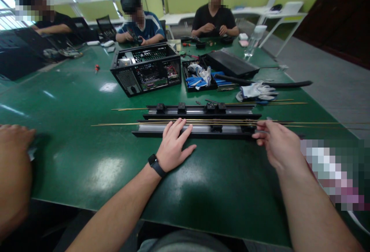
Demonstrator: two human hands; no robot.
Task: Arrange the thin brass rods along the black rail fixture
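My left hand (175, 144), with a dark watch on the wrist, lies spread and open over the near long black channel (193, 133). Its fingertips rest at several thin brass rods (199, 121), which run lengthwise along the channel and stick out past both ends. At the channel's right end, my right hand (279, 140) has thumb and fingers closed together on a thin brass rod; the fingers partly hide the grip. Just behind lies a second black channel (190, 116), parallel to the first, with small black blocks (181, 108) along it.
Beyond the channels stand an open computer case (147, 71) and a black tray (199, 88) with gloves. White gloves (257, 91), a black tube (283, 84) and a clear bottle (256, 40) lie or stand at right. Three people sit opposite; another person's arm (14, 167) rests at left.
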